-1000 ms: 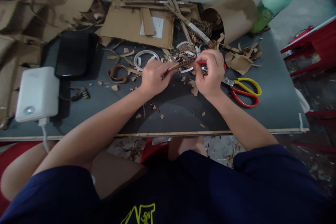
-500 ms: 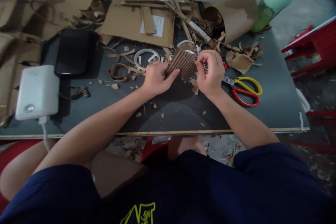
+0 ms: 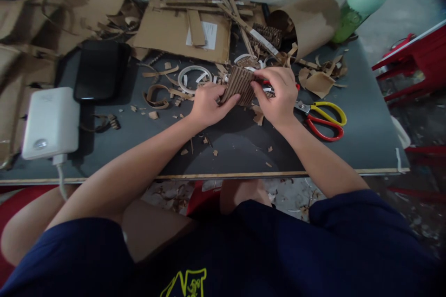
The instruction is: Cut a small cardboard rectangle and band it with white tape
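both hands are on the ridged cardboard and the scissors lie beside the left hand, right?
Not quite: the head view shows the scissors beside the right hand, not the left hand. Both hands are indeed on the ridged cardboard.

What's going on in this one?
A person seated at a dark table is handling a small piece of ridged cardboard. The left grip holds it with the thumb across its ridged face, while the right grip has thumb and fingers at its right edge. The piece is up in front of the person, ridges showing. Scissors with yellow and red handles lie beside the right forearm, and cardboard scraps are scattered around.
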A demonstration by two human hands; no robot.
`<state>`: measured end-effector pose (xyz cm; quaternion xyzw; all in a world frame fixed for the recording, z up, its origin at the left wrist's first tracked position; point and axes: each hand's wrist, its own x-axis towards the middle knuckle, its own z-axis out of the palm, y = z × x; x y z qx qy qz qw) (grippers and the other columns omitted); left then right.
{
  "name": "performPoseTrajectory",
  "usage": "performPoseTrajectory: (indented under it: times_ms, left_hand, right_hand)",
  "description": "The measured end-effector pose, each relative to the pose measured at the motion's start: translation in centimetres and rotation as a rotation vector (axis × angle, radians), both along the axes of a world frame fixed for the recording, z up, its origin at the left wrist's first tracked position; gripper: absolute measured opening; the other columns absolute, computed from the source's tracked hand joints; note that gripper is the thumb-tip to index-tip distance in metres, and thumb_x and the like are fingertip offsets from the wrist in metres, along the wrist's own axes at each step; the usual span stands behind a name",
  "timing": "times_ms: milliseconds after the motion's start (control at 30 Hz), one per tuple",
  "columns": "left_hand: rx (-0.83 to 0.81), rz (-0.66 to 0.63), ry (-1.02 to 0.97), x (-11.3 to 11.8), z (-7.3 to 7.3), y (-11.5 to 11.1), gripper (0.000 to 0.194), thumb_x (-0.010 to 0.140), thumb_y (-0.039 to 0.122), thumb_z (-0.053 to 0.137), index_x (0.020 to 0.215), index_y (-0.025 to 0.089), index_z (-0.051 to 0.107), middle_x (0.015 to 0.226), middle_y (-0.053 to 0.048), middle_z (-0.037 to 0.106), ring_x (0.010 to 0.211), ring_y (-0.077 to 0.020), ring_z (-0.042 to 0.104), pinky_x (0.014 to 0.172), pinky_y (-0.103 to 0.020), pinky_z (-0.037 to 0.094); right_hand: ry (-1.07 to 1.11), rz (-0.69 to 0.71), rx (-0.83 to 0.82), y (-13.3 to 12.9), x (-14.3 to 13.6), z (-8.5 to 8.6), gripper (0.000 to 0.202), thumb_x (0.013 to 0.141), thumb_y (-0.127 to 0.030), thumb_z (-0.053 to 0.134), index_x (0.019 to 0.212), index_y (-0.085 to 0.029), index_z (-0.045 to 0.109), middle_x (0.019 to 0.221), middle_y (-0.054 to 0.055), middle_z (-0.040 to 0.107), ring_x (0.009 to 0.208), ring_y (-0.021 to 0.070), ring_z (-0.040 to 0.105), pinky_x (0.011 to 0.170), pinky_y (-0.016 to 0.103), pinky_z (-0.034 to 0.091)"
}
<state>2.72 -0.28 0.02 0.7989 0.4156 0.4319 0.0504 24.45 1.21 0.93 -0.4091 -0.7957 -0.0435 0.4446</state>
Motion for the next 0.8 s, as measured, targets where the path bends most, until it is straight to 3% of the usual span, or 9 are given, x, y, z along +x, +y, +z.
performPoseTrajectory:
  times_ms: [300, 433, 800]
  left_hand:
    - [0.122, -0.028, 0.077, -0.1, -0.64, 0.22, 0.047, 0.099, 0.048, 0.05, 0.06, 0.02, 0.046, 0.055, 0.001, 0.05, 0.056, -0.0145, 0.051, 0.06, -0.03, 0.042]
    - [0.172, -0.055, 0.048, 0.1, -0.85, 0.4, 0.048, 0.098, 0.046, 0.053, 0.06, 0.021, 0.038, 0.053, 0.003, 0.044, 0.051, -0.0127, 0.047, 0.06, -0.029, 0.042]
    - [0.124, -0.059, 0.047, 0.01, -0.38, -0.18, 0.05, 0.102, 0.049, 0.045, 0.062, 0.021, 0.049, 0.058, -0.002, 0.054, 0.06, -0.0172, 0.053, 0.062, -0.033, 0.042]
  right_hand:
    - [-0.038, -0.028, -0.047, -0.25, -0.09, 0.2, 0.028, 0.1, -0.041, 0.049, 0.116, -0.024, 0.066, 0.106, 0.007, 0.071, 0.107, 0.0248, 0.066, 0.102, 0.048, 0.052]
    - [-0.083, -0.012, -0.04, 0.07, 0.18, 0.1, 0.036, 0.101, -0.043, 0.045, 0.128, -0.026, 0.061, 0.104, 0.007, 0.071, 0.106, 0.0248, 0.066, 0.101, 0.049, 0.052]
    - [-0.041, -0.016, 0.101, 0.27, 0.68, 0.12, 0.029, 0.102, -0.041, 0.048, 0.113, -0.026, 0.069, 0.102, 0.005, 0.073, 0.099, 0.0215, 0.069, 0.095, 0.044, 0.055]
